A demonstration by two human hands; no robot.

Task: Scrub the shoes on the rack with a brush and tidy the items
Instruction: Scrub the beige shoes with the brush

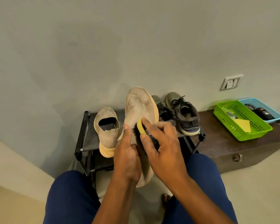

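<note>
Home entryway: low shoe rack [86,126] against bare wall, socket [231,82], storage baskets [239,126].

Dim, even indoor light with a greenish cast; soft shadows fall under the rack [87,143]. Wide-angle bending curves the edges; detail is slightly soft.

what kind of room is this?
Likely a home entryway or room corner: a low shoe rack against a plain wall, sneakers on it, plastic baskets of small items on a low dark ledge, and a wall socket.
</note>
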